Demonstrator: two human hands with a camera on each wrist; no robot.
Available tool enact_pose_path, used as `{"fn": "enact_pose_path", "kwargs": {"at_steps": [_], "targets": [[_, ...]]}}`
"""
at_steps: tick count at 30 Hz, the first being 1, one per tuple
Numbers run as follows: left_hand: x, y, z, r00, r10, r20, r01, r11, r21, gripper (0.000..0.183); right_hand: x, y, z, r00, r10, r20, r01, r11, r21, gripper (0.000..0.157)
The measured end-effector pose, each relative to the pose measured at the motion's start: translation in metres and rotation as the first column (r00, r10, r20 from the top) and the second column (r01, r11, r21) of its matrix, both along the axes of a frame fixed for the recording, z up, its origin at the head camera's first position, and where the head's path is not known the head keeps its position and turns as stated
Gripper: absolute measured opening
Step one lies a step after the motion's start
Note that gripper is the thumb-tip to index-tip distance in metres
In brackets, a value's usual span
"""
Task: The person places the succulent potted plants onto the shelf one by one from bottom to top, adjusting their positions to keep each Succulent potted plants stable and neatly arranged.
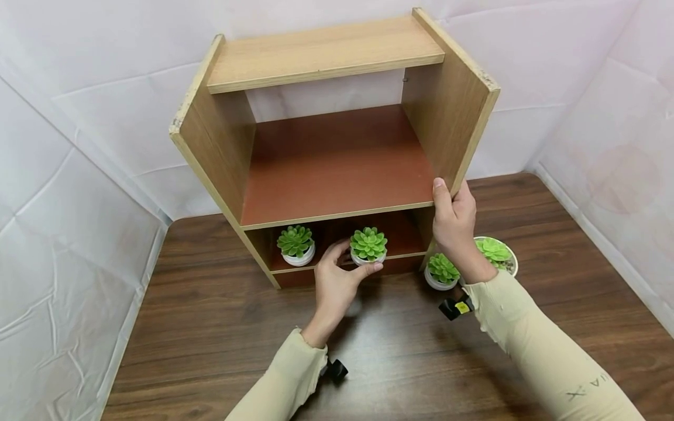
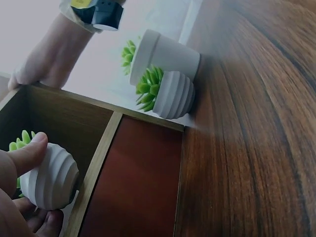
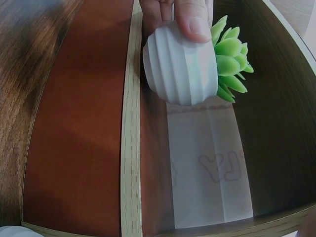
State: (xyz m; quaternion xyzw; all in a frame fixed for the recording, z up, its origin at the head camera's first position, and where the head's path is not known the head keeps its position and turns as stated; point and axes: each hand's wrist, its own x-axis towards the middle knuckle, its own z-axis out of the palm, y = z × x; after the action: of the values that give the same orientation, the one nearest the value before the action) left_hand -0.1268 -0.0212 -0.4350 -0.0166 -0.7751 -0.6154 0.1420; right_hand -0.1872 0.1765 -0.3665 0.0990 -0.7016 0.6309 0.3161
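My left hand (image 1: 337,282) grips a small potted succulent (image 1: 368,244) by its white ribbed pot (image 3: 180,64), thumb on the near side and fingers behind. The pot is at the front edge of the lower shelf (image 3: 131,148); whether its base touches the board I cannot tell. To its left, another potted succulent (image 1: 296,244) stands on that same shelf. My right hand (image 1: 456,219) holds the right side panel of the wooden shelf unit (image 1: 457,105), its thumb on the panel's front edge near the middle board (image 1: 337,169).
Right of the unit, a small potted succulent (image 1: 442,272) and a larger white pot with a succulent (image 2: 168,57) stand on the dark wood table (image 1: 400,345). The larger one is partly hidden by my right wrist. Pale sheeting (image 1: 89,88) hangs behind and beside the table.
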Motion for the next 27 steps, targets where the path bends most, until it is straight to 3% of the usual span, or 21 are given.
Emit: {"fn": "enact_pose_path", "kwargs": {"at_steps": [7,27], "targets": [[-0.0014,0.002,0.0002,1.0,0.012,-0.02,-0.012,0.999,-0.03,0.064,-0.0003,0.0004,0.0003,1.0,-0.002,0.004,0.002,1.0,-0.009,0.034],[-0.0051,0.008,0.0003,1.0,-0.003,0.028,0.0,0.995,0.101,0.064,0.0007,-0.0015,0.0003,1.0,-0.011,-0.004,0.011,1.0,-0.005,0.031]]}}
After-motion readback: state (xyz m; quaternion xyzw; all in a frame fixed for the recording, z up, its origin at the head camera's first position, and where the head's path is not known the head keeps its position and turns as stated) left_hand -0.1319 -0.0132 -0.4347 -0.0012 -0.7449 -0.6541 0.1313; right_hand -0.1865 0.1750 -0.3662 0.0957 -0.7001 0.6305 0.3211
